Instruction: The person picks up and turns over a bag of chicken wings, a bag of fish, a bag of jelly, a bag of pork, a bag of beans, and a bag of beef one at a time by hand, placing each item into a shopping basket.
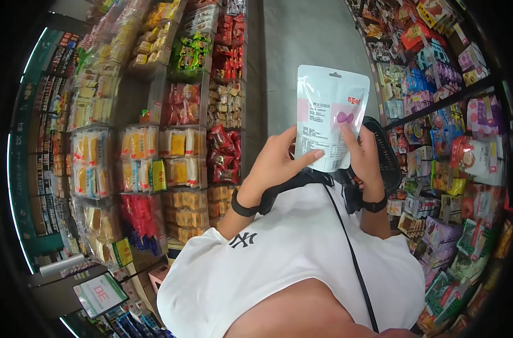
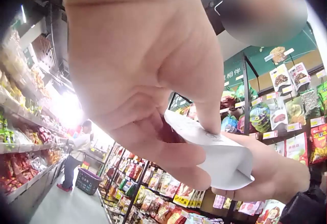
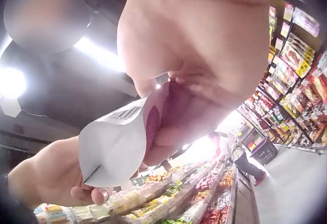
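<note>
A white stand-up snack pouch [image 1: 328, 90] with pink and purple print stands upright in front of the chest, its printed panel facing the head camera. My left hand [image 1: 276, 162] grips its lower left side, thumb across the front and fingers behind. On the opposite side my right hand [image 1: 366, 160] holds the pouch, with the thumb lying on the print just under the purple picture. From the left wrist view, the pouch's pale bottom [image 2: 225, 165] shows between both hands. The right wrist view also shows its folded base [image 3: 110, 150], with fingers wrapped behind it.
A black basket [image 1: 388, 163] is beside the right forearm. Clear bins of wrapped snacks [image 1: 180, 143] line the left side; hanging bags [image 1: 431, 121] fill racks on the right. Grey aisle floor [image 1: 301, 34] runs between. Farther along, a person [image 3: 235, 155] stands near a dark basket [image 3: 264, 151].
</note>
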Available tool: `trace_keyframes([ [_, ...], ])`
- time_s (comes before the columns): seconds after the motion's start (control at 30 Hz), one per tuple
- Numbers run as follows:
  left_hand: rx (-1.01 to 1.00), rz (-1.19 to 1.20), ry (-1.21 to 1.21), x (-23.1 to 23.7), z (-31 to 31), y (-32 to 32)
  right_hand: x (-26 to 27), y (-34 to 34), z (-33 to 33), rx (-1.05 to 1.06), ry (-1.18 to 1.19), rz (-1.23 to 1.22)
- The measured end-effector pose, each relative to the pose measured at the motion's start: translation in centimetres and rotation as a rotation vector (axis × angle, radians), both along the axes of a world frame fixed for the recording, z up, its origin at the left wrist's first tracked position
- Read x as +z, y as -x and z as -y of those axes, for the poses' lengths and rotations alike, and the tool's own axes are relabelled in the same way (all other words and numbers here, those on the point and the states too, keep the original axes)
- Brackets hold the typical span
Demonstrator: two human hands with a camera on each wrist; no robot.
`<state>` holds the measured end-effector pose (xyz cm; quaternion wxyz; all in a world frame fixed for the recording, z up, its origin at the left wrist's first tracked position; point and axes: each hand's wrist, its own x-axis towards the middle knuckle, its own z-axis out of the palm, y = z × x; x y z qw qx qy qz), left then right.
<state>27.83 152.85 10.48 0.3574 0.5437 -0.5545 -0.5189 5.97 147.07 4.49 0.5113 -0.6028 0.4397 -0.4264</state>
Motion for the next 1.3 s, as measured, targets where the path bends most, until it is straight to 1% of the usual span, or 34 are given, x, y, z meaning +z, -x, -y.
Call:
trace_keyframes([
  [0.07, -0.007, 0.020, 0.012, -0.8, 1.8, -0.9, -0.4, -0.9, 1.6, -0.034, -0.018, 0.005],
  [0.17, -0.020, 0.041, 0.008, -1.1, 4.8, -2.8, 0.6, -3.1, 4.2, -0.029, 0.030, 0.023],
  [0.27, -0.030, 0.055, 0.025, -1.4, 7.8, -5.4, 1.1, -5.4, 6.9, -0.016, 0.006, -0.008],
  [0.37, -0.036, 0.060, 0.039, -1.2, 10.6, -8.8, 0.3, -7.5, 10.3, -0.001, -0.055, -0.027],
  [0.47, -0.026, 0.069, 0.063, -0.6, 13.7, -12.3, 2.6, -11.2, 12.8, -0.021, -0.026, -0.058],
  [0.53, -0.030, 0.086, 0.053, 0.2, 15.4, -14.4, 3.5, -13.9, 14.5, -0.030, -0.016, -0.008],
  [0.57, -0.038, 0.112, 0.095, -0.8, 16.2, -15.5, 3.8, -15.0, 15.2, -0.042, -0.018, 0.014],
  [0.67, -0.063, 0.099, 0.101, -1.3, 18.9, -17.8, 3.7, -16.9, 17.2, -0.061, -0.034, -0.016],
  [0.73, -0.101, 0.128, 0.151, -1.0, 21.1, -18.7, 2.8, -17.3, 18.6, -0.103, -0.025, -0.038],
  [0.77, -0.126, 0.140, 0.169, -0.9, 22.0, -18.9, 2.4, -17.3, 19.1, -0.129, -0.028, -0.051],
  [0.87, -0.098, -0.011, -0.024, -1.1, 25.3, -18.7, 1.9, -16.8, 20.8, -0.227, -0.066, -0.060],
  [0.9, -0.153, 0.029, -0.010, -0.9, 26.5, -18.5, 2.0, -16.5, 21.4, -0.261, -0.063, -0.044],
  [1.07, -0.246, 0.039, 0.036, -1.4, 33.1, -15.6, 1.8, -14.7, 25.9, -0.401, -0.033, 0.067],
  [1.17, -0.310, 0.054, 0.052, -1.6, 37.2, -13.3, 0.8, -11.1, 28.8, -0.395, -0.065, -0.039],
  [1.3, -0.403, 0.051, 0.044, -1.4, 42.4, -9.3, 2.4, -7.8, 31.7, -0.484, 0.002, -0.044],
])
